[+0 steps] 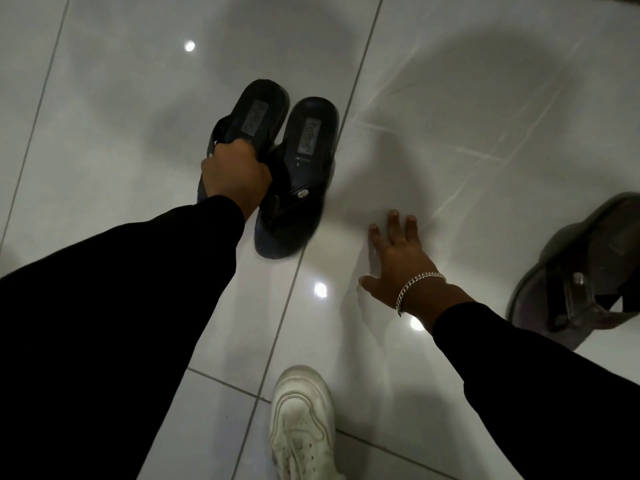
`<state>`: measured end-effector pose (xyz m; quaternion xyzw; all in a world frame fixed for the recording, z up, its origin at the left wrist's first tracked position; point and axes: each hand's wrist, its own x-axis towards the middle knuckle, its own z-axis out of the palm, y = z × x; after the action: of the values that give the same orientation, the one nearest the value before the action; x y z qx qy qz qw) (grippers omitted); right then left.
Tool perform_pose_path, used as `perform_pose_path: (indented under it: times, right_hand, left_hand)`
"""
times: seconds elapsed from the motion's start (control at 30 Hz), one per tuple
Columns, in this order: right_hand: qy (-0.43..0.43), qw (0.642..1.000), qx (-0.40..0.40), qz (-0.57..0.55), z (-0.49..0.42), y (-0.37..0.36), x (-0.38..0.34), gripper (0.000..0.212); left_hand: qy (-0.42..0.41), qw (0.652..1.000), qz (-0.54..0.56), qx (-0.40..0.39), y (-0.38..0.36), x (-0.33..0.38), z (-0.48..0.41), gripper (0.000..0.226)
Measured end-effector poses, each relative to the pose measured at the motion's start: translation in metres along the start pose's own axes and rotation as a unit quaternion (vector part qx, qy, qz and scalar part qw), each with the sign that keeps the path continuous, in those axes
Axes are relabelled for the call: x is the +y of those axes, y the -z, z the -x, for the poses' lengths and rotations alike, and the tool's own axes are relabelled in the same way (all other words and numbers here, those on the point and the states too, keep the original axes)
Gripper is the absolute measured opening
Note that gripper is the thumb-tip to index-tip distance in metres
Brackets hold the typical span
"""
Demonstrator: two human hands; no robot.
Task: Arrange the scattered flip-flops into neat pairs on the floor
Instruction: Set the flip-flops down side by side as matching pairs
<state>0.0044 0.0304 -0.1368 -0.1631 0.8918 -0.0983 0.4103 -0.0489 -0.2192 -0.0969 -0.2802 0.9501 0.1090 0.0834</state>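
Two black flip-flops sit side by side on the glossy white tiled floor [450,150]. The left hand [235,174] grips the left flip-flop [254,112] at its strap, fingers curled tight around it; the right flip-flop [298,181] lies touching it, sole flat. The right hand [398,258], wearing a silver chain bracelet [415,285], hovers over bare tile with fingers spread, holding nothing. A grey flip-flop [581,271] lies well apart at the right edge. A white sneaker [301,424] stands below.
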Motion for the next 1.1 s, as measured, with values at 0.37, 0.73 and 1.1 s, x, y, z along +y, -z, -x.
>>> perform_pose_path:
  times: [0.37,0.73,1.1]
  right_hand:
    - [0.053,0.998,-0.007,-0.035,0.011,0.028,0.027,0.075]
    - [-0.094,0.913,0.379,-0.121,0.130,0.026,0.202,0.017]
    - [-0.324,0.916,0.237,0.015,0.164,0.028,0.331,0.055]
  left_hand:
    - [-0.220,0.975,-0.026,0.026,-0.013,0.044,0.044,0.028]
    - [-0.328,0.921,0.053,-0.203,-0.098,0.186,0.164,0.057]
    - [-0.298,0.919,-0.101,-0.236,-0.163,0.260,0.196,0.093]
